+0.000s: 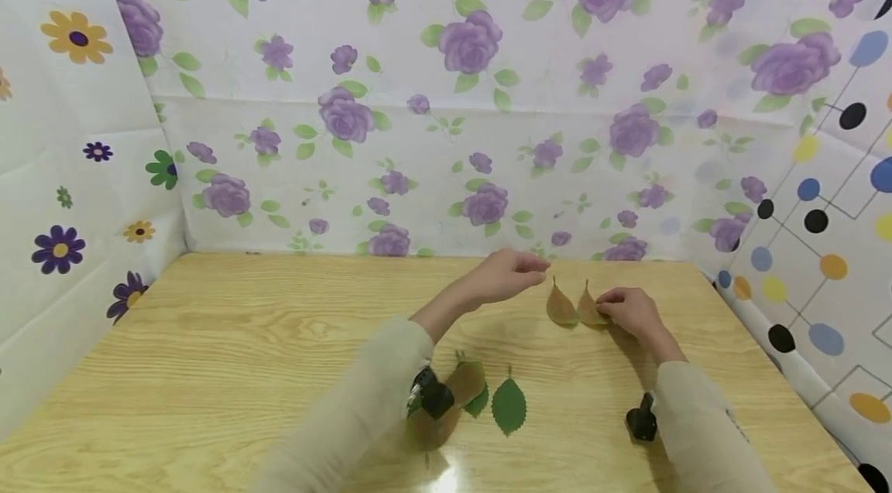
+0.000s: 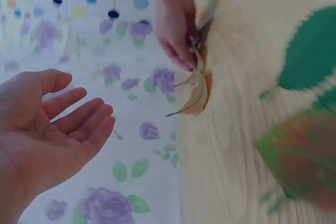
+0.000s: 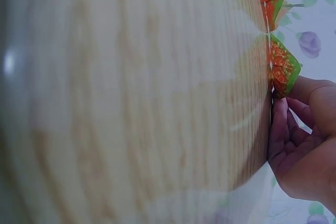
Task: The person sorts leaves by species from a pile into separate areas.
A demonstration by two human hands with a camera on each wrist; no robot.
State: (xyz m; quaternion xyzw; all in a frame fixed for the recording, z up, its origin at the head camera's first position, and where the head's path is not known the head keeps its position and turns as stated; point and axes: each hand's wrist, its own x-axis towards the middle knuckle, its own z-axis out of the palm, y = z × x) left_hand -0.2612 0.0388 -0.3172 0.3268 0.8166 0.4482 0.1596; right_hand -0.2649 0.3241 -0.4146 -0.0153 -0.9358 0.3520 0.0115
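Note:
Two brown-orange leaves with green edges lie side by side at the back right of the table, stems toward the back wall. My right hand (image 1: 632, 311) pinches the edge of the right leaf (image 1: 589, 309) between thumb and fingers; the right wrist view shows this leaf (image 3: 284, 66) at the fingertips. Just beside it is the left leaf (image 1: 560, 307), which no hand touches. My left hand (image 1: 507, 275) is raised over the table's back, left of the leaves. Its fingers (image 2: 86, 124) are relaxed and a little bent, holding nothing.
Nearer on the wooden table (image 1: 244, 338) lie a green toothed leaf (image 1: 509, 405) and a reddish leaf (image 1: 465, 382) overlapping other leaves, partly hidden by my left wrist's camera. Flowered cloth (image 1: 418, 168) hangs behind the table, with dotted cloth (image 1: 822, 268) on the right.

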